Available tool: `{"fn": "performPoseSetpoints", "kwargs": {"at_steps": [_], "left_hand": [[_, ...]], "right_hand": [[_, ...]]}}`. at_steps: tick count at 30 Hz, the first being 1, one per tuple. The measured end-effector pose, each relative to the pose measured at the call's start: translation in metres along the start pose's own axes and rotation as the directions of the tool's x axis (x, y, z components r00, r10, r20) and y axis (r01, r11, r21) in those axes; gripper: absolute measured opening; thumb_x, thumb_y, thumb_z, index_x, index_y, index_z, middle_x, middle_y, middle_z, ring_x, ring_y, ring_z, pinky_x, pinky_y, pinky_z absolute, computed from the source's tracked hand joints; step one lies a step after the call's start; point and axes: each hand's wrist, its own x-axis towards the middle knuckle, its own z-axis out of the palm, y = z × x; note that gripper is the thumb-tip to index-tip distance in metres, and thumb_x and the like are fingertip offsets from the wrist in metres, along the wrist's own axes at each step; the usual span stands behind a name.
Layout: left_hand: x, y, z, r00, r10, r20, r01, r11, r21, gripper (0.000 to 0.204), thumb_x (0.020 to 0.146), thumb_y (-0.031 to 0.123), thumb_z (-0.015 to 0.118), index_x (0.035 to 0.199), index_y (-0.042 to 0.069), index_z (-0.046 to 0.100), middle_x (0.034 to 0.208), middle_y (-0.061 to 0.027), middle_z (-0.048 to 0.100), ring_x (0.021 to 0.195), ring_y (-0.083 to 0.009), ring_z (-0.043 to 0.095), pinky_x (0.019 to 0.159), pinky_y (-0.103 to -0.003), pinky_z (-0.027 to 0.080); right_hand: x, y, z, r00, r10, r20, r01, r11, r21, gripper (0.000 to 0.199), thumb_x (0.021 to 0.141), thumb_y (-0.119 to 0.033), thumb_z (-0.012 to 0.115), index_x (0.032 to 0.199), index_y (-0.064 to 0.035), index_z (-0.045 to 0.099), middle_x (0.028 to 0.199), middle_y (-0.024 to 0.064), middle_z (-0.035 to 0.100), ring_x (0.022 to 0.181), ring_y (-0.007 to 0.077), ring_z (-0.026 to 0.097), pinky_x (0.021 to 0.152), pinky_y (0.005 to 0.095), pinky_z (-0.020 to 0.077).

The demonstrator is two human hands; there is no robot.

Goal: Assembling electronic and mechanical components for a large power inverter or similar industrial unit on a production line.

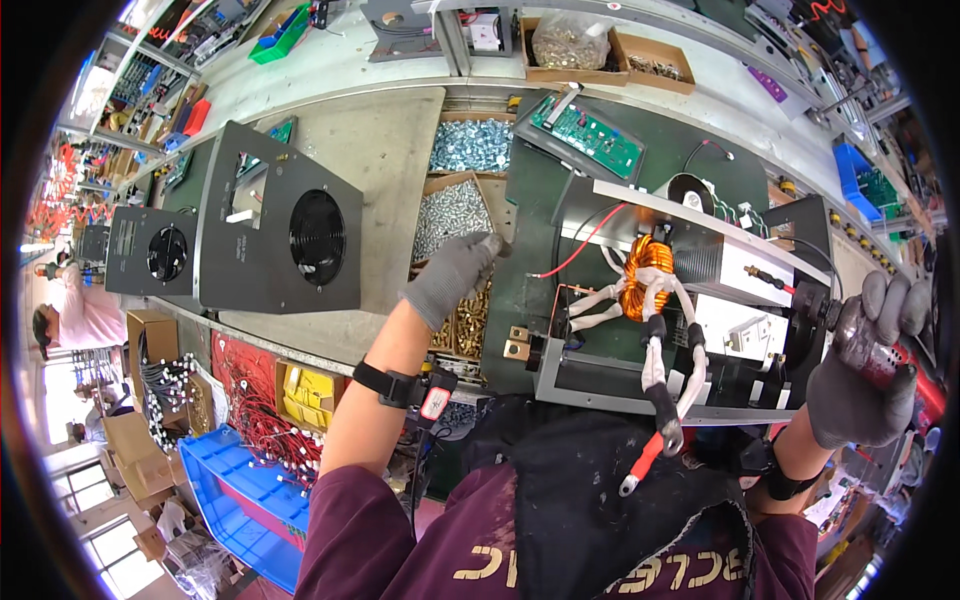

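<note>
Head view: left of the open metal chassis (640,385), the gloved left hand (452,275) pinches into a screw tray (452,215), fingers nearly closed, grasp unclear, while the right hand (862,370) wraps a power screwdriver (868,345) at the chassis's right end.

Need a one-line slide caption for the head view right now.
Gloved left hand reaches into a box of screws while gloved right hand grips a power screwdriver beside an open chassis.

Bright, even overhead light, soft shadows; daylight glares white through the windows (75,480) at lower left, edges bend and blur into the black rim
</note>
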Motion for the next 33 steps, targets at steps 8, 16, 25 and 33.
{"fn": "performPoseSetpoints", "kwargs": {"at_steps": [8,16,25,33], "left_hand": [[0.002,0.045,0.013,0.901,0.379,0.213,-0.419,0.888,0.192,0.045,0.083,0.042,0.064,0.102,0.001,0.065,0.074,-0.0046,0.063,0.066,-0.0152,0.059,0.062,-0.031,0.047],[-0.036,0.125,0.046,0.960,0.018,0.281,-0.243,0.559,0.793,0.022,0.079,0.023,0.064,0.087,0.003,0.066,0.076,-0.0107,0.066,0.070,-0.0210,0.063,0.067,-0.033,0.049],[-0.014,0.101,0.133,0.845,-0.207,0.494,0.093,0.965,0.244,0.032,0.089,0.027,0.059,0.099,-0.003,0.062,0.069,-0.0046,0.064,0.056,-0.0085,0.057,0.053,-0.025,0.048],[0.002,0.062,0.174,0.780,0.076,0.621,0.491,0.542,-0.682,0.027,0.094,0.022,0.046,0.113,0.003,0.047,0.087,-0.0083,0.052,0.071,-0.0151,0.052,0.059,-0.023,0.047]], "right_hand": [[-0.009,0.015,-0.015,0.994,0.039,-0.099,-0.034,0.998,0.054,0.039,0.077,-0.019,0.068,0.093,-0.0060,0.035,0.080,0.0051,0.032,0.078,0.0156,0.031,0.063,0.0239,0.0314],[-0.032,0.014,-0.034,0.973,-0.211,-0.091,0.198,0.972,-0.129,0.042,0.081,-0.023,0.065,0.118,-0.0107,0.048,0.087,0.0049,0.038,0.067,0.0149,0.039,0.051,0.0261,0.0366],[-0.064,0.017,-0.062,0.958,-0.248,-0.142,0.237,0.967,-0.089,0.047,0.081,-0.018,0.065,0.121,-0.0058,0.043,0.089,0.0081,0.043,0.057,0.0117,0.042,0.049,0.0267,0.0423],[-0.076,0.040,-0.063,0.945,-0.001,-0.328,0.050,0.988,0.143,0.047,0.078,-0.020,0.074,0.108,-0.0067,0.040,0.090,0.0147,0.052,0.068,0.0203,0.058,0.052,0.0290,0.0493]]}}
